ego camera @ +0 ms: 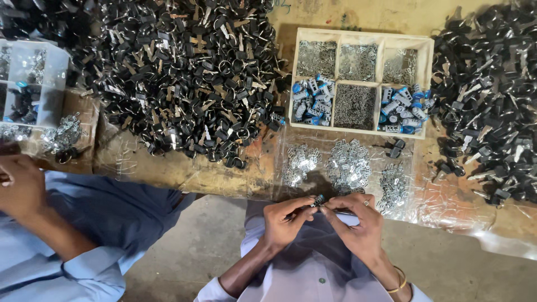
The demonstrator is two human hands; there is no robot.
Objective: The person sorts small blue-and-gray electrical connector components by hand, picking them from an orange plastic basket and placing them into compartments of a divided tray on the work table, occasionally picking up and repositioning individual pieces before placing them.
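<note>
Both hands meet just below the table edge, fingertips pinched together on a small dark lock cylinder (319,199) held between them. The left hand (286,221) closes on it from one side with thumb and forefinger; the right hand (358,221) closes on it from the other, a ring on one finger and a gold bangle (398,281) at its wrist. The piece is too small to tell more than that it is dark with a glint of metal.

Taking the wooden divided tray (430,59) as the landmark: the held cylinder lies well below it, past the near table edge. Between tray and hands, on a clear plastic sheet (447,207), lie three small heaps of silvery metal parts (348,165), with two black keys (396,147) just under the tray's lower right corner. The tray's upper three compartments and its lower middle one hold fine metal pins or springs; its lower left and lower right compartments hold blue-capped lock cylinders (310,100).

Left of the tray spreads a large pile of black-headed keys on rings (179,72); right of it, a second pile of black keys (492,95). Far left of the tray sits a clear plastic compartment box (53,78), and below that another person's hand (19,187) and light blue sleeve (95,223).
</note>
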